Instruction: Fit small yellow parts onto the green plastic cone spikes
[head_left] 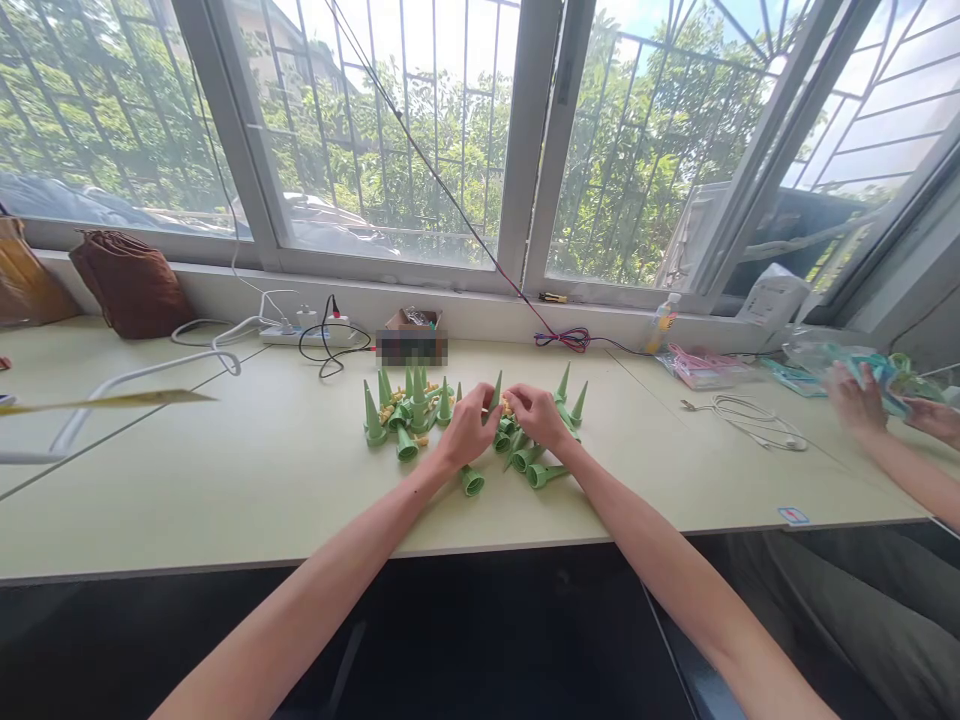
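- green cone (497,388) gripped by left hand (469,428), long axis near upright, tip above fingers
- left hand nearer, touching
- right hand (536,412) just beside, fingers at yellow piece (508,404), can't tell if gripping

Hands (501,412) close together; fingers apparently curled

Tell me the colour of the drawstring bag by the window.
The bag is dark reddish brown, seen in the head view.
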